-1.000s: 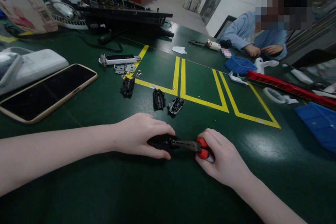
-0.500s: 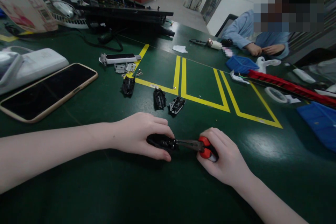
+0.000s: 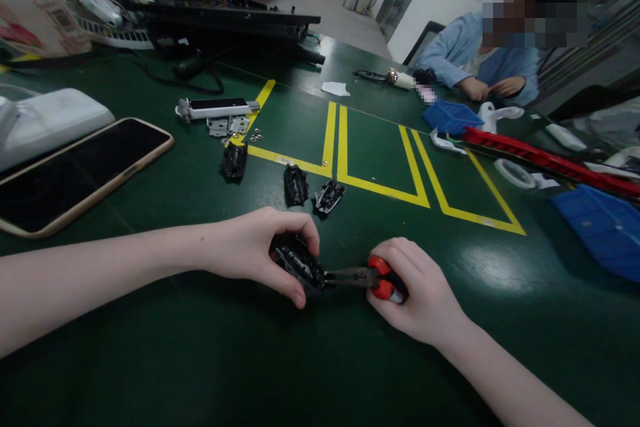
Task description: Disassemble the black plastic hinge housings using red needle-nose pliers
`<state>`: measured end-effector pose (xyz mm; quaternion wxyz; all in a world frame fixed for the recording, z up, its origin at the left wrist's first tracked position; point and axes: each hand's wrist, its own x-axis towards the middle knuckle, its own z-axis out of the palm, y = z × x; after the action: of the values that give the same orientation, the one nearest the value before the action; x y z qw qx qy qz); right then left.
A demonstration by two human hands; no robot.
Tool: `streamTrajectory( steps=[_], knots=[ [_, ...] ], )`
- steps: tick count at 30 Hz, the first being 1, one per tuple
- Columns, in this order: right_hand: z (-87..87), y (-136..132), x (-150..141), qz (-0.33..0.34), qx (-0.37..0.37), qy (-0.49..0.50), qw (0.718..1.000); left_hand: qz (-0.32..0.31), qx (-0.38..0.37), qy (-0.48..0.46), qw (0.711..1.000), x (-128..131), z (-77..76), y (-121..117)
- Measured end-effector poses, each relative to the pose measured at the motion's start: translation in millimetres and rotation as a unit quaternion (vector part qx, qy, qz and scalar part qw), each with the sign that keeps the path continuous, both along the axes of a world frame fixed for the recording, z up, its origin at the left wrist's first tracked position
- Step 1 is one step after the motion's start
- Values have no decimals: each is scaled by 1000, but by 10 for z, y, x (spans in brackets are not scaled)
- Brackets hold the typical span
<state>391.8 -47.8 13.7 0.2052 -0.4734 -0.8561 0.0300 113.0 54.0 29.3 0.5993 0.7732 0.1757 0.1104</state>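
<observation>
My left hand is closed round a small black plastic part, tilted up off the green table. My right hand grips the red handles of a pair of pliers. The pliers' thin metal jaws point left and meet the black part. Three similar black parts lie on the table just beyond my hands, near the yellow floor-tape lines.
A phone lies face up at the left beside a white case. Metal brackets and washers sit further back. Blue bins and a red strip are at the right. Another person in blue sits across the table.
My left hand has lifted and tilted the black part, fingers curling under it. The pliers stay engaged with it. The view has shifted slightly right and down.
</observation>
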Motion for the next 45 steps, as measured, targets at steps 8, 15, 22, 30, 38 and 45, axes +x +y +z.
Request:
streamTrajectory(
  steps=[8,15,22,30,38,45],
  knots=[
    [13,-2,0,20,-11,1,1000,-41,-23,22,999,-11,15,32],
    [34,-3,-27,28,-12,-1,1000,-47,8,30,998,-4,35,17],
    [83,12,-69,32,-15,-7,999,-57,22,33,998,0,14,37],
    [76,12,-72,27,-17,-11,999,-18,16,24,999,-16,-21,21],
    [59,7,-47,13,-15,-6,1000,37,168,6,985,-12,-23,-101],
    [65,-14,-90,-1,-21,4,1000,119,237,78,961,81,16,-284]
  ],
)
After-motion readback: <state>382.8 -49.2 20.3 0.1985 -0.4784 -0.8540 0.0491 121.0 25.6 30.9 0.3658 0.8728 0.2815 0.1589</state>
